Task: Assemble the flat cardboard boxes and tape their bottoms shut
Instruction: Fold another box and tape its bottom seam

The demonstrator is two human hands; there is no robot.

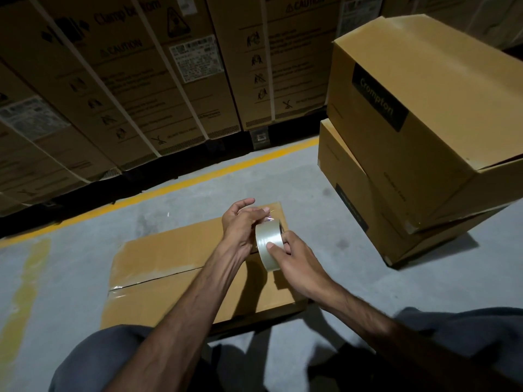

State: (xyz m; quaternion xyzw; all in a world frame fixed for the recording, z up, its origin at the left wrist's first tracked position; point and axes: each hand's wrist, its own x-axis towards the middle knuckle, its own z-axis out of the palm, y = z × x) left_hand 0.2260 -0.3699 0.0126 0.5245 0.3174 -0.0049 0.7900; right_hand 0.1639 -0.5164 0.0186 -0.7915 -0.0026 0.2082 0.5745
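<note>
A brown cardboard box (169, 267) lies on the floor in front of me, its two flaps closed along a middle seam with clear tape at the left end. Above its right part I hold a roll of clear tape (267, 244). My right hand (294, 261) grips the roll from the right, thumb on its outer face. My left hand (240, 224) is at the roll's far side, its fingers pinching the loose tape end at the top.
Two assembled "Crompton" boxes (424, 114) are stacked at the right on the grey concrete floor (70, 273). A wall of large strapped cartons (127, 80) stands behind a yellow floor line (175, 188). My knees in grey trousers (107, 360) frame the bottom.
</note>
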